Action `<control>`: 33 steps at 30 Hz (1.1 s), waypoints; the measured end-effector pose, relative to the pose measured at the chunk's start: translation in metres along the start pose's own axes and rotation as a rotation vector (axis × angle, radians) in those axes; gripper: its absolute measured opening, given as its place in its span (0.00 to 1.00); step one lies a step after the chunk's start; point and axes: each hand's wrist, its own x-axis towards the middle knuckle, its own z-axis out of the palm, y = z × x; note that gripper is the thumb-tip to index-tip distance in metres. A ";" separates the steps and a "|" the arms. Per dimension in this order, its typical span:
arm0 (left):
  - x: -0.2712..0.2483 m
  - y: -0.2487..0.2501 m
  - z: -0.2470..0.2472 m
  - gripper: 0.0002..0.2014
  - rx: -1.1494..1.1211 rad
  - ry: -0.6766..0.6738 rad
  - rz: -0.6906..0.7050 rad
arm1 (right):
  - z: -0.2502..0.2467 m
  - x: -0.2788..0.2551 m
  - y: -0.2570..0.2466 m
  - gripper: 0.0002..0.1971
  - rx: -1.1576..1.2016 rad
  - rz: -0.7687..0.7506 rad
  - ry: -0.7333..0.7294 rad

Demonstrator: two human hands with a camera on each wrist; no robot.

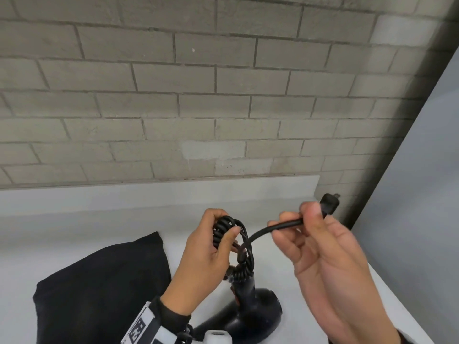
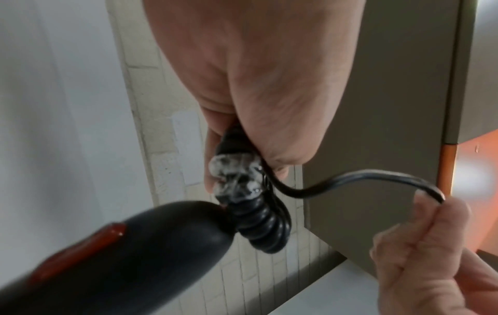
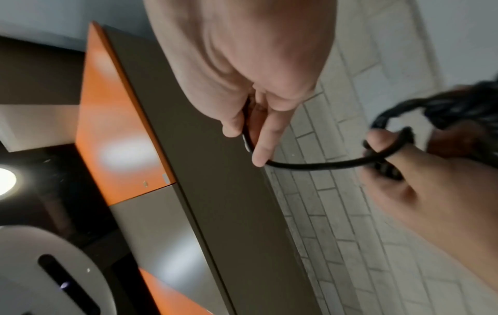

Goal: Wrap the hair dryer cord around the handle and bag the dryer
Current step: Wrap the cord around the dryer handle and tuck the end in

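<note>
The black hair dryer (image 1: 250, 309) stands nose-down on the white counter (image 1: 99, 219), handle pointing up. Its black cord (image 1: 244, 244) is coiled in several turns around the upper handle. My left hand (image 1: 211, 249) grips the coiled handle top, thumb over the loops. A short free length of cord arcs right to my right hand (image 1: 305, 224), which pinches it just below the plug (image 1: 329, 203). In the left wrist view the dryer (image 2: 121, 255) shows a red switch, and the coils (image 2: 264, 223) sit under my palm. The right wrist view shows the cord (image 3: 323, 165) running between both hands.
A black fabric bag (image 1: 99, 289) lies flat on the counter to the left of the dryer. A grey brick wall (image 1: 198, 95) rises behind the counter. A dark panel edge (image 1: 397, 150) runs down the right side, where the counter ends.
</note>
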 end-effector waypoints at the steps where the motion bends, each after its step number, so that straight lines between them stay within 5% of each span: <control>1: 0.000 0.001 -0.002 0.06 -0.044 0.005 -0.042 | 0.002 0.003 -0.004 0.12 -0.022 -0.032 0.014; 5: -0.005 0.002 -0.003 0.06 -0.151 0.002 -0.132 | 0.000 0.011 -0.019 0.08 -0.108 -0.189 0.090; 12: -0.010 -0.010 -0.011 0.12 -0.140 -0.064 -0.016 | -0.016 0.028 -0.063 0.10 -0.248 -0.455 0.148; 24: -0.011 -0.001 -0.012 0.08 0.065 -0.317 0.350 | 0.021 0.068 -0.091 0.14 -0.220 -0.307 -0.050; 33: -0.011 -0.005 -0.011 0.08 0.174 -0.182 0.440 | 0.007 0.095 -0.064 0.08 -0.105 -0.247 -0.131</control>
